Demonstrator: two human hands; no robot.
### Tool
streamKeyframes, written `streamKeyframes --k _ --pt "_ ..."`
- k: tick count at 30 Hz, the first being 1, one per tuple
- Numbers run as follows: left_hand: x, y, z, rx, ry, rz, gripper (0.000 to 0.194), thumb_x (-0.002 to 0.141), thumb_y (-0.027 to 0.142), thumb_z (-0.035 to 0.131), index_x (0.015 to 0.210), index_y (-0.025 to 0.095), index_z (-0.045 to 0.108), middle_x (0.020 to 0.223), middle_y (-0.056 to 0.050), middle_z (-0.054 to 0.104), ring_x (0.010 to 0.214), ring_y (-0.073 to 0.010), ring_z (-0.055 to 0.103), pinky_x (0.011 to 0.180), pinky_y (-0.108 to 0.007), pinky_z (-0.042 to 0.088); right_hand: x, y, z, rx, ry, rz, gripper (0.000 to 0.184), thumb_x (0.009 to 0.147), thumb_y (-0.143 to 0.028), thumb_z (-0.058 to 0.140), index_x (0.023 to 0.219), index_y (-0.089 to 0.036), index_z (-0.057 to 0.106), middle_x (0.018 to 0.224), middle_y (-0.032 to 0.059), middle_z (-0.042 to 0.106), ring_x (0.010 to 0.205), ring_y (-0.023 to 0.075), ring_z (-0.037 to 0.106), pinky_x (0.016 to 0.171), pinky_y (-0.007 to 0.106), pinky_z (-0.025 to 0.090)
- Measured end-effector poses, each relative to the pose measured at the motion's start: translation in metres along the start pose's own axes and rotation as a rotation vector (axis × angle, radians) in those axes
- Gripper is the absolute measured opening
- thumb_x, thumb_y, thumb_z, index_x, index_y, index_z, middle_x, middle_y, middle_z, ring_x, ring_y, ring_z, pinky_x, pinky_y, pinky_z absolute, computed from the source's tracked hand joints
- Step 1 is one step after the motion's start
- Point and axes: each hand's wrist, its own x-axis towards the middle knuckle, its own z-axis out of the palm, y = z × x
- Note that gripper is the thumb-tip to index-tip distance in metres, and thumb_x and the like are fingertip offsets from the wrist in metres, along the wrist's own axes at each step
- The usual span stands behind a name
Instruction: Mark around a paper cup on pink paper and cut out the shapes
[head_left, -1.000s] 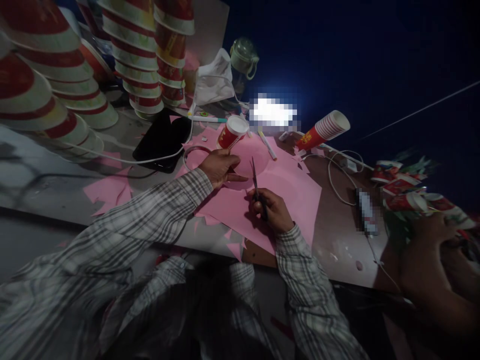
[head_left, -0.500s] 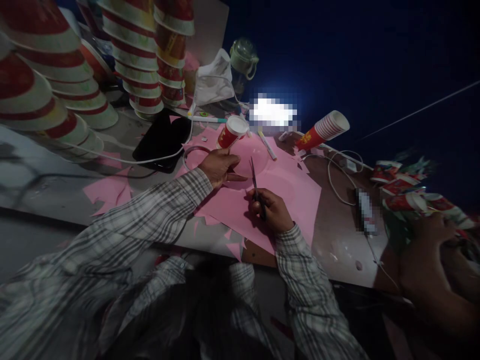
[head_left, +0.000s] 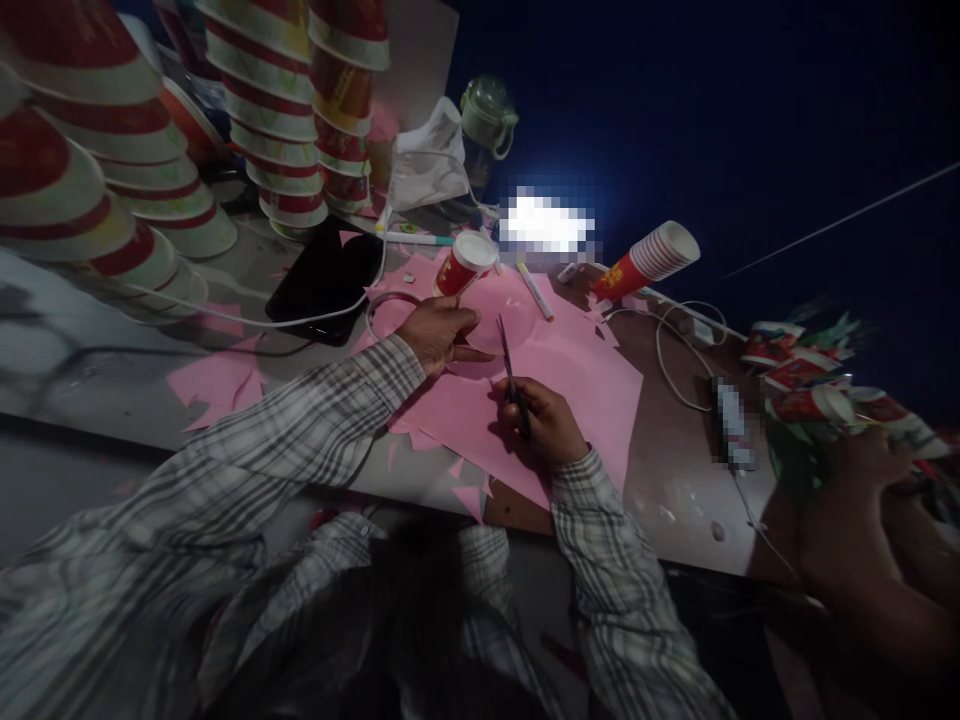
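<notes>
My right hand [head_left: 546, 420] grips a pair of scissors [head_left: 508, 370] whose blades point away from me into a pink paper sheet [head_left: 592, 385] spread on the table. A rounded piece of the same pink paper [head_left: 510, 325] is held by my left hand [head_left: 436, 333], fingers pinched on its left edge. A red and white paper cup [head_left: 465, 265] lies on its side just beyond my left hand.
Tall stacks of red and white paper bowls [head_left: 112, 150] fill the left. A black phone [head_left: 326, 280], white cables [head_left: 675, 350], a marker [head_left: 534, 290], a lying cup stack [head_left: 649, 260] and pink scraps [head_left: 217, 380] surround the sheet. Another person's hand [head_left: 855, 520] works with cut cups [head_left: 810, 390] at right.
The scissors' tip has crept slightly left along the rounded pink piece. Both hands otherwise stay in place.
</notes>
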Motion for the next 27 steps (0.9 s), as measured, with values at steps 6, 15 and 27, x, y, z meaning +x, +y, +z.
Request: streamKeyframes --k 6,15,27 --pt "0.0013 0.0001 -0.0017 0.004 -0.008 0.002 0.035 0.093 -0.002 0.053 0.066 0.016 0.040 0.053 0.010 0.038 0.054 -0.0043 0.038 0.084 -0.054 0.068 -0.0007 0.0028 0.0005 0.001 0.005 0.004 0.027 0.081 -0.032 0.071 0.106 -0.020 0.074 0.079 0.0013 0.072 0.066 0.0134 0.061 0.067 0.029 0.054" --pt "0.0012 0.0021 -0.0007 0.001 0.006 -0.011 0.036 0.091 -0.004 0.053 0.064 0.016 0.041 0.052 0.009 0.038 0.052 -0.0048 0.040 0.078 -0.050 0.069 -0.0008 0.0074 0.0000 -0.039 0.011 -0.037 0.029 0.085 -0.035 0.071 0.109 -0.021 0.075 0.092 0.0055 0.075 0.074 0.0154 0.066 0.072 0.031 0.057" --pt "0.0013 0.0024 -0.0015 0.022 0.011 -0.005 0.035 0.091 -0.001 0.054 0.064 0.016 0.041 0.053 0.008 0.039 0.055 -0.0058 0.043 0.076 -0.047 0.070 -0.0004 0.0043 -0.0006 -0.008 0.002 -0.011 0.031 0.084 -0.038 0.073 0.109 -0.021 0.075 0.093 0.0062 0.076 0.074 0.0152 0.065 0.071 0.030 0.058"
